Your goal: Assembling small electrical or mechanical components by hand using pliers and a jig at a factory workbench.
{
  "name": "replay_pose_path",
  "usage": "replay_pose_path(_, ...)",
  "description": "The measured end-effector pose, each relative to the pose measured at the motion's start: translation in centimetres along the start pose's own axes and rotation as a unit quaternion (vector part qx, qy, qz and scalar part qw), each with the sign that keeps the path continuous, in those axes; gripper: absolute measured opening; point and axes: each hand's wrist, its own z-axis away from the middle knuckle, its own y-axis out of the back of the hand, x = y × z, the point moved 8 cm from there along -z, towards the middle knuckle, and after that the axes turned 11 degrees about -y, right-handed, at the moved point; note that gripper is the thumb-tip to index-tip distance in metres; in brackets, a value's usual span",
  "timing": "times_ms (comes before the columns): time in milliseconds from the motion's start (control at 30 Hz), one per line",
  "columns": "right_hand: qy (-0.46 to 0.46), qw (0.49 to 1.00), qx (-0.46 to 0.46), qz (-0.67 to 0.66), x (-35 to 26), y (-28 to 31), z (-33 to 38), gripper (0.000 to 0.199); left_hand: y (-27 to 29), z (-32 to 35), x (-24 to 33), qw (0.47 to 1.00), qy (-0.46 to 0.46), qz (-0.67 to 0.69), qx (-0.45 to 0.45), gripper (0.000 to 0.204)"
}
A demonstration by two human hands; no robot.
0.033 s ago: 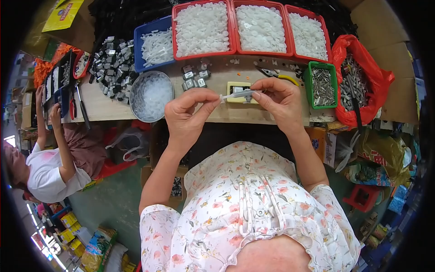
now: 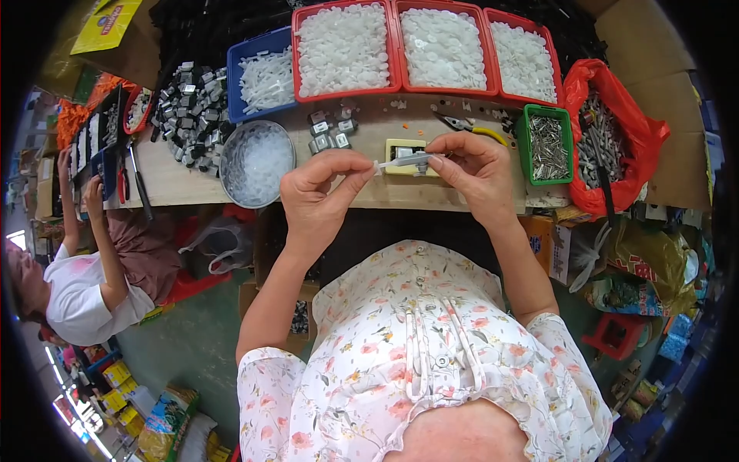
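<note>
I saw nothing shift on my remote feed, so the work stood unchanged: a slim grey-white plastic piece (image 2: 409,160) spanned between hands, left hand (image 2: 327,189) pinching one end, right hand (image 2: 479,175) the other.

Head-worn fisheye, looking down, hands (image 2: 317,199) close below
</note>
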Motion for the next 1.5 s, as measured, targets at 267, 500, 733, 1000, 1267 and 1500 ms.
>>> replay_pose_path(267, 0.035, 0.991, 0.012, 0.132, -1.2, 0.1, 0.2, 0.022, -1.0, 0.1, -3.2, 0.985, 0.153, 0.08, 0.006, 0.011)
replay_pose_path(500, 0.236, 0.894, 0.036, 0.38, -5.1, 0.0, 1.9, 0.032, -3.4, 0.0, -5.2, 0.94, 0.286, 0.186, -0.009, 0.012)
replay_pose_path(733, 0.219, 0.889, 0.0, 0.403, -4.7, 2.2, 1.6, 0.033, -5.7, -0.9, -3.5, 0.979, 0.164, 0.098, -0.068, 0.02)
replay_pose_path(1000, 0.133, 0.935, -0.037, 0.328, -3.6, 3.1, 1.3, 0.031, -6.9, -2.4, -0.8, 0.974, -0.049, -0.145, -0.168, 0.016)
replay_pose_path(1267, 0.118, 0.938, -0.044, 0.324, -3.2, 2.7, 1.1, 0.031, -7.1, -2.3, -1.3, 0.979, -0.059, -0.122, -0.155, 0.013)
replay_pose_path(1500, 0.096, 0.945, -0.044, 0.31, -2.6, 3.6, 1.4, 0.031, -7.4, -2.1, -2.1, 0.972, -0.033, -0.145, -0.184, 0.015)
